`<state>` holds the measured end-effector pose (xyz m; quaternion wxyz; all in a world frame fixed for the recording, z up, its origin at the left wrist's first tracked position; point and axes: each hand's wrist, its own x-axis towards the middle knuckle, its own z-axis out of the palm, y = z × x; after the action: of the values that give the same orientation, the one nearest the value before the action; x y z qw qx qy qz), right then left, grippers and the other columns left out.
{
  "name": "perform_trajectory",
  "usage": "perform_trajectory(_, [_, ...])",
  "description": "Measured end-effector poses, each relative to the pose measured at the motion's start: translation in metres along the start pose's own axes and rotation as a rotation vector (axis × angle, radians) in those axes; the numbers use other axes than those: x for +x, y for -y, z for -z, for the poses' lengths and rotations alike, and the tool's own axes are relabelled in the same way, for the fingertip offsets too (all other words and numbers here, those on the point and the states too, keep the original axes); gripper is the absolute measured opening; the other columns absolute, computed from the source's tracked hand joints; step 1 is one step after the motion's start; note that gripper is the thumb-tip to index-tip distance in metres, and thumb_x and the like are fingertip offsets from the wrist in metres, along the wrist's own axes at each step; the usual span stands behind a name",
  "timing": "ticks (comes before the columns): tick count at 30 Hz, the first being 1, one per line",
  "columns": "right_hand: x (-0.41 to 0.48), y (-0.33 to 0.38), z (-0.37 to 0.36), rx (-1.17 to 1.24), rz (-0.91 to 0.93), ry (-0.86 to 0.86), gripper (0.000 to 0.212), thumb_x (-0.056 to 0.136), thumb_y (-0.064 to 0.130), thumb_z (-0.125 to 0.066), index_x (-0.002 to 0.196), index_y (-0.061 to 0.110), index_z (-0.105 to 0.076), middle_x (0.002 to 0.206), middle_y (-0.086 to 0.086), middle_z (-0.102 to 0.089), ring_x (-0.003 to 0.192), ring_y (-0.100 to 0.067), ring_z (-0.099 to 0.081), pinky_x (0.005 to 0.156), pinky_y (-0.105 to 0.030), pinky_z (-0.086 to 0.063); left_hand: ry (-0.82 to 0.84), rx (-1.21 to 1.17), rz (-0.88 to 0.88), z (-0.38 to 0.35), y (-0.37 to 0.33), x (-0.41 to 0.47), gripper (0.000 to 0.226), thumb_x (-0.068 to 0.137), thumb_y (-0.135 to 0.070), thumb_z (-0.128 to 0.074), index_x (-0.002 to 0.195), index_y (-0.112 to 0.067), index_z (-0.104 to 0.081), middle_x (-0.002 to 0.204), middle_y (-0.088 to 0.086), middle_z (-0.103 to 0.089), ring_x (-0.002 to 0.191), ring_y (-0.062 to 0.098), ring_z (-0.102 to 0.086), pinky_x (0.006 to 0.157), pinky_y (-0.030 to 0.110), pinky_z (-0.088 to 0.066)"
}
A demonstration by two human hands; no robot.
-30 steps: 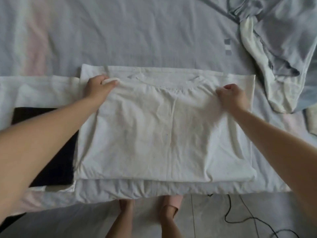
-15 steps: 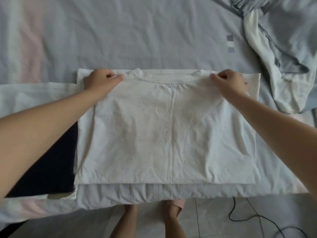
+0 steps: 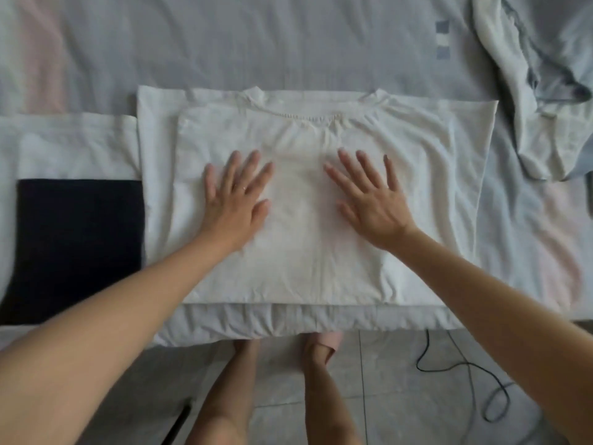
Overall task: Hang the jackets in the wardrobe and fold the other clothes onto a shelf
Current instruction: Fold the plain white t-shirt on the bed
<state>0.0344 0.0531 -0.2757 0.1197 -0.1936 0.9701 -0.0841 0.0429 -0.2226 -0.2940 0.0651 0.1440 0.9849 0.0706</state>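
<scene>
Fingers [image 3: 235, 165] straight and spread, gripping nothing: my left hand [image 3: 236, 200] and right hand [image 3: 373, 197] both press palm-down on the folded white T-shirt [image 3: 298, 252], one on each side of the faint crease [image 3: 321, 268] down its middle. The shirt lies directly under my palms at the near edge of the bed [image 3: 288, 43]. Its neckline [image 3: 308, 116] is on the far side from me and its long axis runs left to right, so each hand is about as near to its own side edge as the other. It rests on a wider white layer [image 3: 154, 162] that shows past it on both sides; I cannot tell whether that is a separate garment. I judge this to be smoothing before one more fold or the lift, and either would start with my hands sliding outward to those side edges. Just beside the pile on the left, a black folded cloth [image 3: 77, 245] lies on a white cloth [image 3: 73, 142]. A rumpled grey-blue garment [image 3: 552, 75] lies well apart at the far right. No wardrobe, shelf or other container is in view. A black cable [image 3: 465, 370] trails across the floor [image 3: 401, 396] below.
</scene>
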Motion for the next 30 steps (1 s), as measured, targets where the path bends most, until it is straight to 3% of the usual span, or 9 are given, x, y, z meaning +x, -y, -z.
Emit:
perform_trajectory(3, [-0.095, -0.017, -0.026, 0.056, -0.5, 0.109, 0.062, 0.093, 0.059, -0.01, 0.148, 0.04, 0.009, 0.158, 0.009, 0.013, 0.147, -0.02, 0.005, 0.116, -0.048, 0.009, 0.056, 0.013, 0.386, -0.019, 0.009, -0.081, 0.063, 0.091, -0.043, -0.025, 0.151, -0.03, -0.008, 0.16, 0.003, -0.006, 0.145, 0.035, -0.006, 0.111, 0.058, 0.0])
perform_trajectory(7, [-0.17, -0.004, -0.024, 0.195, -0.991, 0.123, 0.069, 0.091, 0.06, -0.016, 0.152, 0.031, 0.002, 0.161, -0.001, 0.003, 0.147, -0.027, -0.001, 0.116, -0.052, -0.005, 0.102, -0.03, 0.578, -0.013, 0.002, -0.13, 0.064, 0.092, -0.04, -0.032, 0.151, -0.022, -0.015, 0.158, 0.013, -0.014, 0.142, 0.041, -0.017, 0.111, 0.052, -0.013])
perform_trajectory(11, [-0.172, 0.022, -0.011, 0.523, -1.34, -0.244, 0.072, 0.09, 0.038, -0.059, 0.147, 0.011, -0.024, 0.151, -0.015, -0.026, 0.139, -0.032, -0.024, 0.114, -0.044, -0.021, 0.041, -0.187, 0.984, 0.006, -0.018, -0.133, 0.068, 0.086, -0.043, -0.053, 0.144, -0.014, -0.03, 0.146, 0.018, -0.034, 0.129, 0.037, -0.035, 0.101, 0.045, -0.026])
perform_trajectory(16, [-0.144, 0.032, 0.008, 1.334, -2.008, -0.634, 0.057, 0.084, 0.031, -0.068, 0.131, 0.009, -0.047, 0.102, 0.002, -0.057, 0.1, -0.024, -0.057, 0.091, -0.033, -0.05, -0.097, -0.436, 1.404, 0.025, -0.01, -0.133, 0.052, 0.085, -0.045, -0.054, 0.124, -0.01, -0.052, 0.13, 0.013, -0.054, 0.122, 0.032, -0.044, 0.104, 0.045, -0.022])
perform_trajectory(19, [-0.136, 0.048, 0.014, 1.262, -1.856, -0.757, 0.035, 0.088, 0.019, -0.061, 0.121, 0.007, -0.056, 0.107, -0.002, -0.063, 0.094, -0.02, -0.059, 0.082, -0.025, -0.049, -0.026, -0.452, 1.496, 0.036, -0.01, -0.139, 0.056, 0.082, -0.049, -0.055, 0.119, -0.008, -0.059, 0.133, 0.015, -0.044, 0.122, 0.035, -0.039, 0.102, 0.046, -0.029])
perform_trajectory(22, [-0.118, 0.075, 0.032, 1.098, -1.511, -0.961, 0.004, 0.092, 0.009, -0.055, 0.092, 0.013, -0.055, 0.09, 0.001, -0.062, 0.083, -0.013, -0.059, 0.071, -0.018, -0.045, -0.215, -0.758, 1.559, 0.042, -0.002, -0.151, 0.045, 0.081, -0.042, -0.064, 0.102, -0.002, -0.064, 0.12, 0.012, -0.052, 0.104, 0.026, -0.051, 0.093, 0.037, -0.044])
perform_trajectory(25, [-0.096, 0.107, 0.045, 0.927, -1.127, -0.98, 0.025, 0.091, 0.009, -0.053, 0.07, 0.02, -0.046, 0.065, 0.006, -0.044, 0.057, 0.001, -0.041, 0.06, -0.017, -0.036, -0.454, -1.149, 1.512, 0.049, 0.007, -0.163, 0.025, 0.076, -0.026, -0.074, 0.067, -0.014, -0.054, 0.075, 0.0, -0.058, 0.068, 0.012, -0.055, 0.073, 0.033, -0.053])
perform_trajectory(28, [-0.073, 0.156, 0.048, 0.886, -0.798, -0.921, 0.025, 0.09, 0.021, -0.05, 0.065, 0.018, -0.052, 0.066, 0.012, -0.034, 0.057, 0.002, -0.035, 0.059, -0.016, -0.03, -0.501, -1.14, 1.393, 0.064, 0.014, -0.173, 0.025, 0.076, -0.022, -0.073, 0.07, -0.022, -0.048, 0.078, 0.002, -0.056, 0.072, 0.019, -0.054, 0.069, 0.037, -0.05])
perform_trajectory(30, [-0.056, 0.198, 0.041, 0.846, -0.599, -0.819, 0.026, 0.087, 0.019, -0.048, 0.085, 0.002, -0.067, 0.069, 0.011, -0.034, 0.059, 0.001, -0.036, 0.059, -0.014, -0.029, -0.573, -1.164, 1.263, 0.076, 0.019, -0.179, 0.024, 0.074, -0.023, -0.071, 0.078, -0.028, -0.048, 0.085, 0.007, -0.056, 0.074, 0.024, -0.054, 0.07, 0.042, -0.05])
